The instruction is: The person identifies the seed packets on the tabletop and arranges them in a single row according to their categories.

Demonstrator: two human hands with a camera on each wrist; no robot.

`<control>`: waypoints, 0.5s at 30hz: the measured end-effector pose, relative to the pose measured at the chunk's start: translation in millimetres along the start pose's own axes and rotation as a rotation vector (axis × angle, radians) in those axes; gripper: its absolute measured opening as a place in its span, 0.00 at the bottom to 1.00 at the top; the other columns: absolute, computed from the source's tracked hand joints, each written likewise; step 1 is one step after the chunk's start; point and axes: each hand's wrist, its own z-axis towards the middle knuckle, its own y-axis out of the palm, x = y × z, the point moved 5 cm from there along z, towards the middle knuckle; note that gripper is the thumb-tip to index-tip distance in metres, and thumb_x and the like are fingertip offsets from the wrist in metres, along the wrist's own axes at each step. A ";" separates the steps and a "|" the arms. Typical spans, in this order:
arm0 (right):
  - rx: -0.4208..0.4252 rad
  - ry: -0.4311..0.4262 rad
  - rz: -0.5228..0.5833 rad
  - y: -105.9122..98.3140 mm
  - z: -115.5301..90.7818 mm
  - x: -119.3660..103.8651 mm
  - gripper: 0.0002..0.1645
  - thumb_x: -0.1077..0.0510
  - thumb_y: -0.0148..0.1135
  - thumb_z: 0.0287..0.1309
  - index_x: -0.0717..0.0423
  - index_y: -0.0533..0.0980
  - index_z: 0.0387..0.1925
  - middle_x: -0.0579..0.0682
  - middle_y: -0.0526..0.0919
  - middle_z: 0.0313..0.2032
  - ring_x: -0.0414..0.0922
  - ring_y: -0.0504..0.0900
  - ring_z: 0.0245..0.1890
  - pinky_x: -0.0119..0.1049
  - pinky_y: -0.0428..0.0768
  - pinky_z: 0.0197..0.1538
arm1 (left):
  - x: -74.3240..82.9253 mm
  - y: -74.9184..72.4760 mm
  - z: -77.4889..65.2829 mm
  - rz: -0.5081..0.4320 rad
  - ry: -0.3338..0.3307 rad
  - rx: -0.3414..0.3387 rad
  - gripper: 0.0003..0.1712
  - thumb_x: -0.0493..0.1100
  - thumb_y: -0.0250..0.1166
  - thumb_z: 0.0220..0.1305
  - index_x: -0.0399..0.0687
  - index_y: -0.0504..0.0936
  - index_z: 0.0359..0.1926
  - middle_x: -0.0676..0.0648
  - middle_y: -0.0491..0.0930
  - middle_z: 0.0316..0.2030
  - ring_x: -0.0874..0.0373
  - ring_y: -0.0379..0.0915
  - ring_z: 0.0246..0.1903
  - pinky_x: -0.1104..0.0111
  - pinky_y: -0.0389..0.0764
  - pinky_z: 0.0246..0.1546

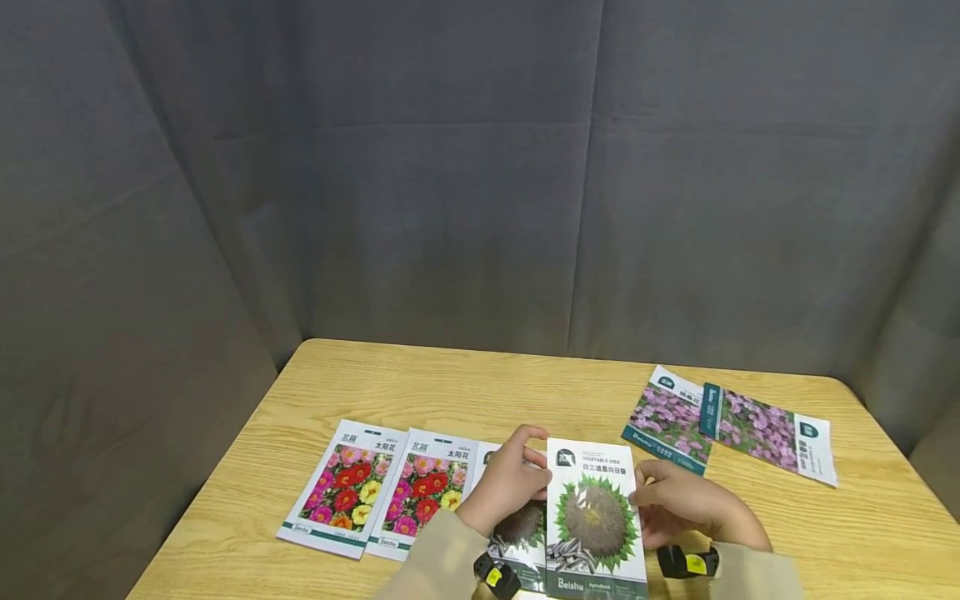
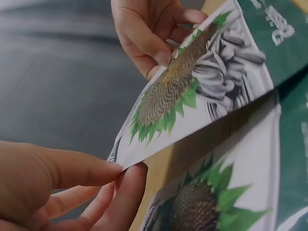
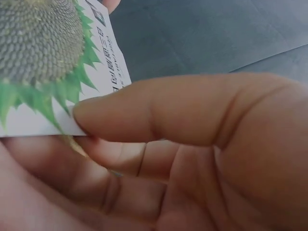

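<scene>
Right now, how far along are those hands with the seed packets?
Apparently done: two multicolored flower packets, side by side. In hand: a sunflower packet, gripped by the left hand and right hand beside another sunflower packet. Possibly remaining: two purple flower packets, overlapping askew at the far right.

Upper sunflower pkt (image 1: 596, 521): smooth thin sht., coated-paper or plastic-film look (exact mat'l unclear); glossy, w/ soft highlight on printed seed head. Lower sunflower pkt (image 1: 521, 537): similar mat'l, glossy, glare nr. btm. edge. Red-flower pkt (image 1: 343, 492) & purple-flower pkt (image 1: 765, 433): smooth, printed fin. Tabletop (image 1: 465, 392): wood-grain surf., smooth, low sheen. Curtain (image 1: 435, 208): cloth, matt, creased. Sleeve (image 1: 442, 557): cloth, matt. Wrist strap (image 1: 675, 562): blk. plastic or fabric, unclear.
</scene>
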 end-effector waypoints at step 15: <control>0.087 0.042 -0.093 -3.1 5.4 13.1 0.10 0.62 0.56 0.68 0.62 0.72 0.30 0.52 0.82 0.22 0.41 0.84 0.19 0.35 0.85 0.27 | -1.0 8.3 -2.6 0.205 0.091 0.018 0.29 0.25 0.60 0.63 0.29 0.71 0.67 0.45 0.77 0.41 0.64 0.63 0.20 0.70 0.68 0.23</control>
